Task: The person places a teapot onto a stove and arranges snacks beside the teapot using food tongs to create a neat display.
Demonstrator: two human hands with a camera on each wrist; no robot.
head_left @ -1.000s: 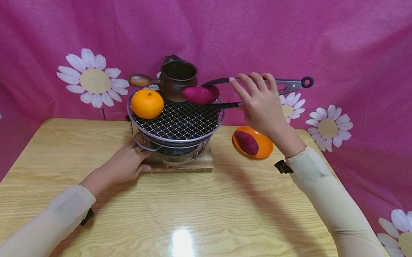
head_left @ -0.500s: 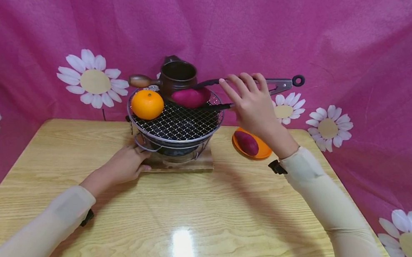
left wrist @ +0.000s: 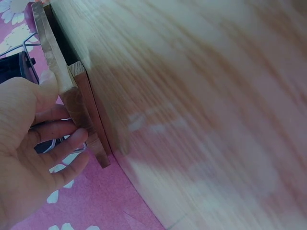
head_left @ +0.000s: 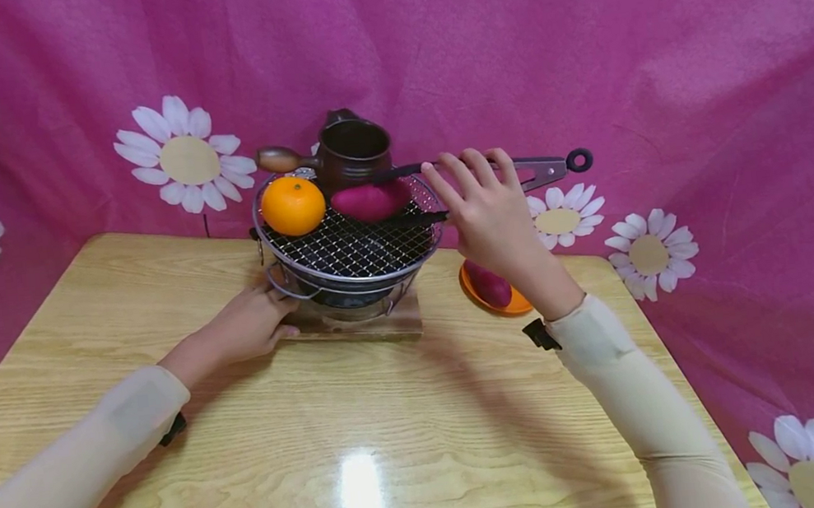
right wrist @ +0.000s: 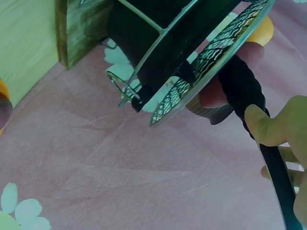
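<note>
My right hand holds black-and-steel tongs, thumb on one arm and fingers on the other. Between the tongs' black tips lies a purple sweet potato, low over the wire grill net of a round tabletop stove. In the right wrist view the tongs reach across the net's rim. An orange and a brown side-handled pot stand on the net. My left hand grips the left end of the wooden board under the stove; its thumb and fingertips touch the board.
Right of the stove, an orange plate bears a second purple sweet potato, partly hidden by my right forearm. Behind the wooden table hangs a magenta flowered cloth.
The right hand has moved left with the tongs, bringing the sweet potato left and slightly down over the net, nearer the orange. The left hand has stayed on the board.
</note>
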